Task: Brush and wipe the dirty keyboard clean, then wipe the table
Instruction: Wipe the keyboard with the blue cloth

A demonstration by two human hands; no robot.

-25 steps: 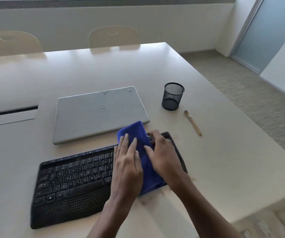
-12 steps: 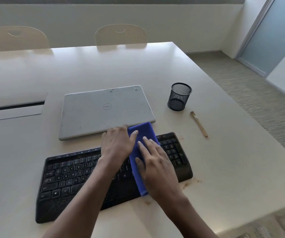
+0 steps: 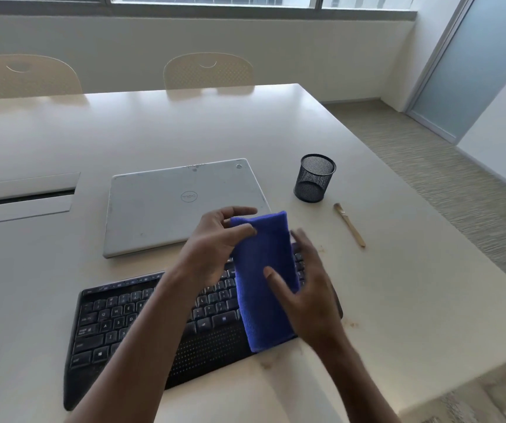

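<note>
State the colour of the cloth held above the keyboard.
The cloth is deep blue, shown best in the head view.

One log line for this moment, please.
step: wipe keyboard | left hand: pinches blue cloth | right hand: grips it too | brush: lying on table

Pale table (image 3: 398, 285) carries: keyboard (image 3: 117, 325) near front edge, closed laptop (image 3: 160, 209) behind it, mesh cup (image 3: 314, 178) and brush (image 3: 349, 225) right. Brown specks (image 3: 349, 324) beside keyboard's right end.

one keyboard (image 3: 117, 325), one laptop (image 3: 166, 209), one cloth (image 3: 264, 248), one brush (image 3: 349, 225), one mesh cup (image 3: 314, 178), two chairs (image 3: 207, 71).
</note>
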